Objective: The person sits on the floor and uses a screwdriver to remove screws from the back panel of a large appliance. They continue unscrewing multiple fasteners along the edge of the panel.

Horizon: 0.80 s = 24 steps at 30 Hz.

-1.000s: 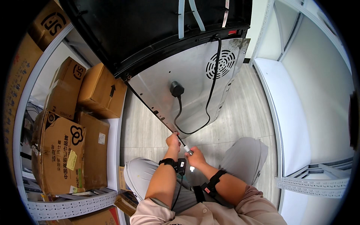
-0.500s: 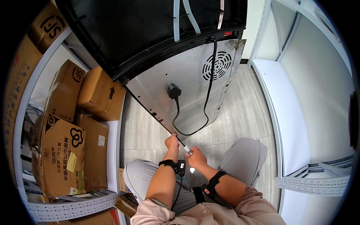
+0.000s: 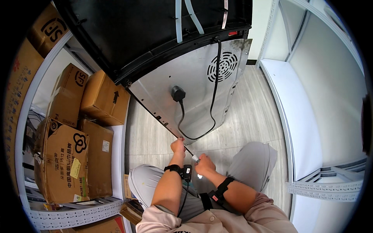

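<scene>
Two hands show in our head view: our right hand [image 3: 204, 165] grips a screwdriver-like tool [image 3: 195, 158], probably for turning; our left hand [image 3: 178, 146] curls by its tip at the metal panel [image 3: 196, 87]'s lower corner, perhaps steadying, its grip unclear.

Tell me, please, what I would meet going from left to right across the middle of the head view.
Cardboard boxes → left hand → grey-handled tool → right hand → right knee in grey trousers → white shelf.
</scene>
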Each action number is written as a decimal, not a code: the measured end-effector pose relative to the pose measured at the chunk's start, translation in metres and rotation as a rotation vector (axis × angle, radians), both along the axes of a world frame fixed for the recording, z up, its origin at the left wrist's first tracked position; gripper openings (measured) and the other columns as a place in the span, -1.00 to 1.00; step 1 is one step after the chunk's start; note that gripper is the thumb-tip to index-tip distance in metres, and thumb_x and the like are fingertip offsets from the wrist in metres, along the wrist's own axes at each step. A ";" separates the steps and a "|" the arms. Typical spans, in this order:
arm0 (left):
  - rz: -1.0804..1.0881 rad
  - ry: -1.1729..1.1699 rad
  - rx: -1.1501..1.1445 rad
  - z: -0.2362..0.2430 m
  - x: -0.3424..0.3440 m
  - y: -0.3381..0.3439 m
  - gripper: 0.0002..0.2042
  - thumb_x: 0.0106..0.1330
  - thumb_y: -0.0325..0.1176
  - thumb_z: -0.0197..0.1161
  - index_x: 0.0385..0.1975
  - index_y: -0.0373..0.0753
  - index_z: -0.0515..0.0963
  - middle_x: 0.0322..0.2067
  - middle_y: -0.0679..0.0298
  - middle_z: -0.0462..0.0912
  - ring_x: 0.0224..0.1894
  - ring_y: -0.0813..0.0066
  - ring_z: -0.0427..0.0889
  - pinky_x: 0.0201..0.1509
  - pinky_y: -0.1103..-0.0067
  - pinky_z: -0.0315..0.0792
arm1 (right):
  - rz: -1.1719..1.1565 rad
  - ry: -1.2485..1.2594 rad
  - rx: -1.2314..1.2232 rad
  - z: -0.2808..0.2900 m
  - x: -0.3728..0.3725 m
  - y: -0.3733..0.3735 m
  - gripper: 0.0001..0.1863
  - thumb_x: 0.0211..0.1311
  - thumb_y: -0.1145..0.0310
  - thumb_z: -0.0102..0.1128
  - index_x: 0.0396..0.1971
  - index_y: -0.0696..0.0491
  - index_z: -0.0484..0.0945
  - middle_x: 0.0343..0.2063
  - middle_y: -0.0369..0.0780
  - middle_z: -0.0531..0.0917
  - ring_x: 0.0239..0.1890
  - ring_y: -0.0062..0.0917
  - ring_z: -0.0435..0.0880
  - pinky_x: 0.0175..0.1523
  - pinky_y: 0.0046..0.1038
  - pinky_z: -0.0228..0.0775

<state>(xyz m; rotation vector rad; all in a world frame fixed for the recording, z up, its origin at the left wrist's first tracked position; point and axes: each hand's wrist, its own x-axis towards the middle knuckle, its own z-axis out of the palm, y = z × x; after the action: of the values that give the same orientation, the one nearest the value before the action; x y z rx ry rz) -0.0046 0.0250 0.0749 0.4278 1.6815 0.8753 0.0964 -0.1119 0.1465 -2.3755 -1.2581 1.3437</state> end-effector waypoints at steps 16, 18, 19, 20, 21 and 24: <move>-0.177 0.160 0.026 -0.007 0.000 -0.012 -0.80 0.20 -0.30 0.13 -0.52 -0.30 0.58 -0.72 0.32 0.26 -0.77 0.43 0.24 -0.74 0.48 0.09 | -0.074 -0.011 0.036 0.001 0.004 -0.004 -0.56 0.15 0.16 0.13 -0.01 0.02 0.39 -0.02 -0.14 0.50 0.03 -0.25 0.55 0.04 -0.26 0.39; -0.193 0.185 0.020 -0.009 -0.002 -0.013 -0.78 0.21 -0.29 0.11 -0.53 -0.28 0.58 -0.73 0.32 0.26 -0.78 0.43 0.23 -0.75 0.47 0.09 | -0.072 -0.007 0.049 0.002 0.003 -0.005 -0.56 0.15 0.16 0.13 0.00 0.03 0.38 -0.02 -0.14 0.50 0.04 -0.25 0.55 0.05 -0.25 0.39; -0.193 0.199 0.029 -0.009 -0.002 -0.014 -0.78 0.22 -0.28 0.10 -0.53 -0.28 0.58 -0.74 0.32 0.25 -0.79 0.44 0.22 -0.75 0.48 0.09 | -0.055 0.004 0.042 0.004 0.004 -0.005 -0.54 0.16 0.17 0.12 0.03 0.05 0.37 0.01 -0.13 0.48 0.06 -0.22 0.54 0.06 -0.23 0.39; -0.194 0.212 0.038 -0.010 -0.002 -0.014 -0.77 0.23 -0.28 0.09 -0.54 -0.27 0.59 -0.74 0.32 0.25 -0.80 0.44 0.22 -0.75 0.48 0.08 | -0.040 0.016 0.036 0.005 0.005 -0.004 -0.51 0.17 0.17 0.11 0.06 0.08 0.35 0.04 -0.11 0.46 0.07 -0.20 0.53 0.07 -0.21 0.40; -0.169 0.201 0.046 -0.010 0.000 -0.014 -0.77 0.24 -0.27 0.10 -0.54 -0.27 0.59 -0.75 0.33 0.25 -0.80 0.44 0.21 -0.76 0.48 0.08 | -0.027 0.027 0.028 0.006 0.007 -0.004 -0.49 0.18 0.18 0.10 0.09 0.10 0.33 0.07 -0.10 0.45 0.09 -0.18 0.52 0.08 -0.18 0.41; -0.110 0.200 0.090 -0.015 -0.003 -0.012 -0.74 0.26 -0.23 0.15 -0.53 -0.27 0.62 -0.73 0.31 0.33 -0.73 0.43 0.30 -0.65 0.47 0.17 | -0.070 0.006 0.053 0.008 0.006 -0.005 -0.54 0.16 0.17 0.12 0.03 0.05 0.38 0.03 -0.11 0.49 0.07 -0.22 0.52 0.09 -0.22 0.37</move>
<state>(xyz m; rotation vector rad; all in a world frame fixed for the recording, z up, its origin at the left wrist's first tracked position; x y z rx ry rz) -0.0074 0.0127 0.0595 0.6821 1.7865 0.8507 0.1024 -0.1172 0.1550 -2.3550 -1.1829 1.2799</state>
